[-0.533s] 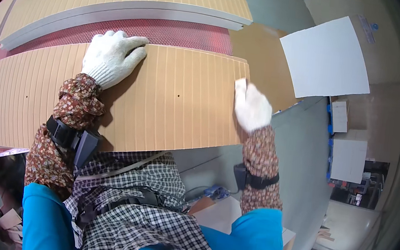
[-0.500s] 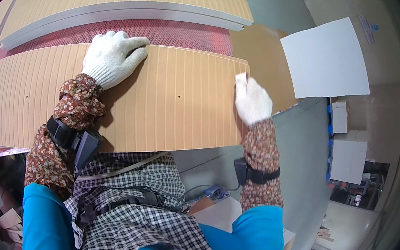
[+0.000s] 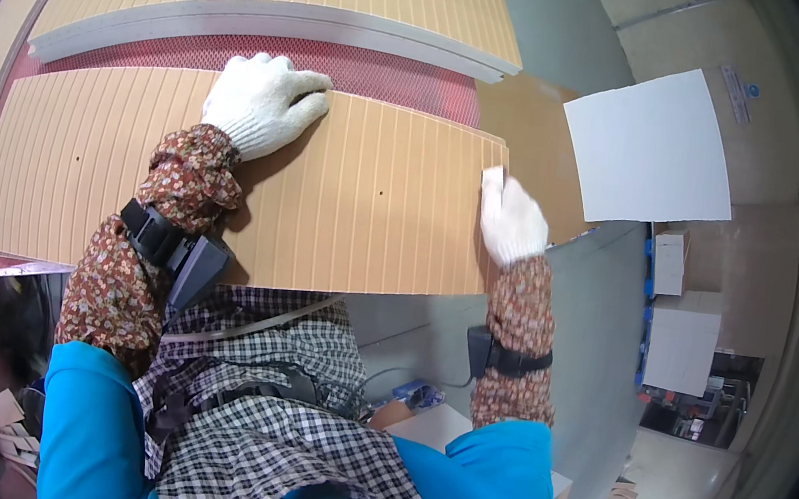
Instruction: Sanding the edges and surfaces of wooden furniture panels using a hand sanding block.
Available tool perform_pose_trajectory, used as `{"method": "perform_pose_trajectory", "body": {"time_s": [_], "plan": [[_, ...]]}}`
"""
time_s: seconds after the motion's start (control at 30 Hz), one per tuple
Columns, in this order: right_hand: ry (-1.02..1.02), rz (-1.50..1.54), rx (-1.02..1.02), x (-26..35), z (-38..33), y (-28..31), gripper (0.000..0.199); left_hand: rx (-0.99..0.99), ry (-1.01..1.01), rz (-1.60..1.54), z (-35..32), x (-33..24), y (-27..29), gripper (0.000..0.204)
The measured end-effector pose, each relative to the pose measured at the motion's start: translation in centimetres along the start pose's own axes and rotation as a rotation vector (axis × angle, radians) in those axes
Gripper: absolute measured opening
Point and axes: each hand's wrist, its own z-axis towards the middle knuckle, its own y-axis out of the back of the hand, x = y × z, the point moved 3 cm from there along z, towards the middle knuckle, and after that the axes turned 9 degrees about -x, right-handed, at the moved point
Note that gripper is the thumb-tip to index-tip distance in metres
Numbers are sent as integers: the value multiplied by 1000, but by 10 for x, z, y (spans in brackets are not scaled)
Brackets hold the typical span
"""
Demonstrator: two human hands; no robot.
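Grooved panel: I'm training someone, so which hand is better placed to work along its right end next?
Probably the right hand: it is at the right end of the panel, holding a small pale piece, while the left hand rests by the far edge.

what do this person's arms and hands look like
The left hand and right hand wear white knitted gloves. Brown floral oversleeves meet bright blue sleeves higher up. Around each oversleeve goes a black strap with a dark boxy device.
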Motion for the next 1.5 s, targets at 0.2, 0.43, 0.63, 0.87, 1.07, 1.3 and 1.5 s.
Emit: {"method": "perform_pose_trajectory", "body": {"time_s": [0.2,0.43,0.63,0.87,1.07,1.3,1.5], "plan": [[-23,66,-18,-23,-110,10,49,-41,-37,19,-1,5,1,38],[-179,74,-1,-35,-157,6,59,2,-12,4,1,2,0,39],[102,16,-6,-30,-168,3,34,-27,-35,22,0,4,-1,40],[119,-41,24,-24,-144,8,32,-12,-25,48,1,1,-5,41],[80,26,-23,-6,-60,-4,55,-19,-20,67,0,0,-4,41],[96,45,3,27,52,-10,66,-4,12,56,0,-2,1,40],[187,11,-48,28,76,-14,68,-11,-17,18,0,-1,0,40]]}}
